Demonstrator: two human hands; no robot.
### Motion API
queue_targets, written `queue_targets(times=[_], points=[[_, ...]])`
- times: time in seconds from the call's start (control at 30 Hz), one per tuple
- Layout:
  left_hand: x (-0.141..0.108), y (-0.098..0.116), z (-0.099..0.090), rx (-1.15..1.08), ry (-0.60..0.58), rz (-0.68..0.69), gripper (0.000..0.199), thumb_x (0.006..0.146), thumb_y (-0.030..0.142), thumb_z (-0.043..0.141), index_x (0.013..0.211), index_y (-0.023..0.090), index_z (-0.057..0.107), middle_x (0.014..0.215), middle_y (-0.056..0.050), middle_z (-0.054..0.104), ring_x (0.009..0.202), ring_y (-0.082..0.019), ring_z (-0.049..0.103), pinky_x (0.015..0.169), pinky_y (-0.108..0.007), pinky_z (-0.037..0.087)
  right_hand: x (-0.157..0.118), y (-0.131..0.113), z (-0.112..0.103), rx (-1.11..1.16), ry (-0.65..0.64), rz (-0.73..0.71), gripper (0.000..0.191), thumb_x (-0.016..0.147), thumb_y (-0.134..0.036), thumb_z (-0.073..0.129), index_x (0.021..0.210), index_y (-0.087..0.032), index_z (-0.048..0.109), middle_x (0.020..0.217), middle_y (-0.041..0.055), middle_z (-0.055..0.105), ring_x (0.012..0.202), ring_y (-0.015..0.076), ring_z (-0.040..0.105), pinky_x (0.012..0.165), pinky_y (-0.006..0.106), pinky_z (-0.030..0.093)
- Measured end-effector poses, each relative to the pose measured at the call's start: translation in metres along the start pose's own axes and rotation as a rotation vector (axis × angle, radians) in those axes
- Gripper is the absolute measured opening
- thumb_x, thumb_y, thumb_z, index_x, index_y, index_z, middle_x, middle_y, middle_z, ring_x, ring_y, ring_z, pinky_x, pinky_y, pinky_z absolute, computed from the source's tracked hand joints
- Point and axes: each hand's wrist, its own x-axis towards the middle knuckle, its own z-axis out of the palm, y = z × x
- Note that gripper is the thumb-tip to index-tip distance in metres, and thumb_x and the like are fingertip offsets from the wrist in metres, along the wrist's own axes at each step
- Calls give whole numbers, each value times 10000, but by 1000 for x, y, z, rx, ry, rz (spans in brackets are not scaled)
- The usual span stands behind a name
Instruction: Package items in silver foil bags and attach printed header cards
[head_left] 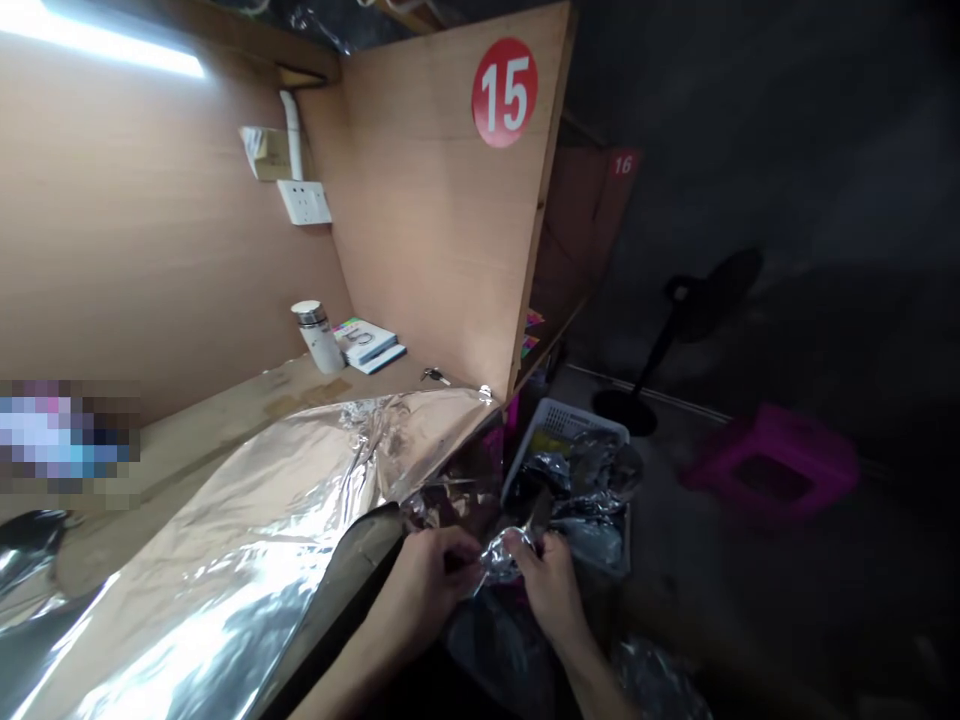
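My left hand (431, 575) and my right hand (544, 585) meet low in the view, pinching a crumpled wad of silver foil (501, 557) between them. A large creased foil sheet (225, 520) spreads over the wooden desk (225, 430), and its torn end rises close to my left hand. Just past my right hand stands a white plastic basket (570, 425) heaped with crumpled foil (592, 480). More loose foil (656, 685) lies on the floor at the lower right.
A wooden partition (420, 200) with a red "15" sticker (504, 93) stands beyond the desk. A steel-capped bottle (319, 337), books (367, 345) and keys (435, 376) sit on the desk. A black fan (675, 330) and pink stool (772, 465) stand on the floor.
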Motion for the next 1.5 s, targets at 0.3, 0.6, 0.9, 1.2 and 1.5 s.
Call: queue_targets(times=[0.3,0.6,0.9,1.2,1.5], points=[[29,6,-21,-464,12,63,388,892,519,702,788,150,642,679,4,567,611,-119,483,564,-223,372,-2,9,-15,82,117,-92,532,897,-611,650,612,-163,631,556,4,552,546,139,475,521,243,398],[150,-44,-151,-189,477,-141,428,810,578,683,668,188,577,523,21,522,510,-158,507,513,-257,358,-11,182,-105,-453,98,246,640,686,-839,567,713,-214,700,703,130,739,721,327,707,701,394,542],[140,-32,-92,433,487,43,258,1022,314,450,1101,188,661,1112,-149,679,1087,-297,644,946,-405,456,61,100,-7,178,111,220,497,816,-693,695,915,-206,691,864,83,760,783,247,723,661,307,546],[62,-71,0,927,206,103,1021,790,689,725,1555,82,425,1626,-303,340,1524,-536,214,1181,-664,265,135,116,71,922,-176,786,364,984,-527,617,906,-181,701,782,51,750,733,197,734,669,297,572],[101,-99,-44,904,203,279,916,942,750,463,1556,70,438,1632,-278,348,1544,-477,217,1226,-607,226,148,105,73,951,-263,787,417,1013,-535,566,894,-155,689,700,50,732,558,178,668,501,257,482]])
